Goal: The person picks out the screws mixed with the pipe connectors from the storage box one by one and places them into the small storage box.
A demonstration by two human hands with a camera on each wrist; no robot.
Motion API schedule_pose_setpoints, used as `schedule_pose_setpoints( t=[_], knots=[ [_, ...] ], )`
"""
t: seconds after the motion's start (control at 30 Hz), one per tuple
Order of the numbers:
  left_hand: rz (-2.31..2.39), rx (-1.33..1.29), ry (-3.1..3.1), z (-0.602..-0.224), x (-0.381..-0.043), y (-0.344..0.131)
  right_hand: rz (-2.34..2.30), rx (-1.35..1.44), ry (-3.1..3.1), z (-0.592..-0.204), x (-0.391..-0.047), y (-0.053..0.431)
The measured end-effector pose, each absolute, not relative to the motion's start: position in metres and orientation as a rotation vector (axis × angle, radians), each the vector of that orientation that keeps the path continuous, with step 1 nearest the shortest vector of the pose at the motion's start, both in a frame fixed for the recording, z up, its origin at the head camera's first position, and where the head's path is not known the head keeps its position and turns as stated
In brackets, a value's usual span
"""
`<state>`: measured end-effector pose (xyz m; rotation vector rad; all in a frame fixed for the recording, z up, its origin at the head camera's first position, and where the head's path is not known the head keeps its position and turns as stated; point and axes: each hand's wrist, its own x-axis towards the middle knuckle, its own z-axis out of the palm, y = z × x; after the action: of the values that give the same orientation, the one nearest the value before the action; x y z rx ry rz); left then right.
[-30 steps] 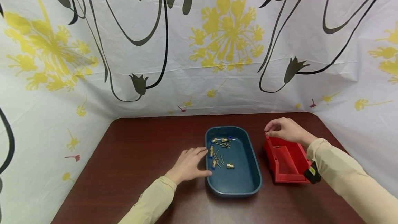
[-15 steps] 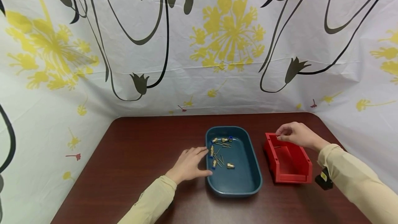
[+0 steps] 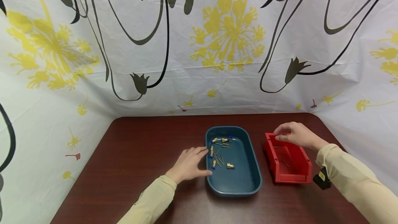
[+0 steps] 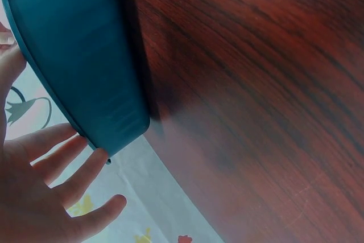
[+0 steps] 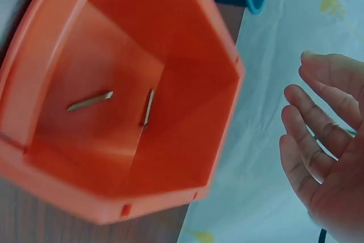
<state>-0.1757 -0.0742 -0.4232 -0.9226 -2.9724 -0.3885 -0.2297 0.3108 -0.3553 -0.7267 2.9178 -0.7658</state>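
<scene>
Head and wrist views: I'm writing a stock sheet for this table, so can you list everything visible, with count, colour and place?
Tray: 1, dark blue, right of the table's middle
Fittings: about six, brass-coloured, some with blue ends, in the tray
Tray screws: several, too small to count surely, brass-coloured, among the fittings
Bin: 1, red, right of the tray
Bin screws: 2, metallic, inside the bin
Table: 1, dark red-brown, under tray and bin
Cloth: 1, white with plant print, behind the table
Wrist device: 1, black, at the right cuff
Sleeves: 2, pale yellow, both arms
Left hand: 1, bare, at the tray's left rim
Right hand: 1, bare, above the bin's far end
</scene>
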Motion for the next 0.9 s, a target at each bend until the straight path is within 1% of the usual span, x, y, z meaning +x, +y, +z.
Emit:
schedule_pose_setpoints(
  t=[0.23,0.5,0.7,0.9],
  knots=[
    [-0.398,-0.918,-2.974,-0.426,-0.177,-0.076,-0.805,-0.821,2.891,-0.351,-0.237,0.286],
    [-0.397,-0.921,-2.973,-0.427,-0.177,-0.076,-0.847,-0.881,2.828,-0.346,-0.245,0.248],
    [-0.397,-0.918,-2.973,-0.426,-0.177,-0.076,-0.856,-0.975,2.778,-0.35,-0.253,0.219],
    [-0.4,-0.92,-2.963,-0.427,-0.177,-0.076,-0.891,-1.007,2.681,-0.355,-0.254,0.197]
  ],
)
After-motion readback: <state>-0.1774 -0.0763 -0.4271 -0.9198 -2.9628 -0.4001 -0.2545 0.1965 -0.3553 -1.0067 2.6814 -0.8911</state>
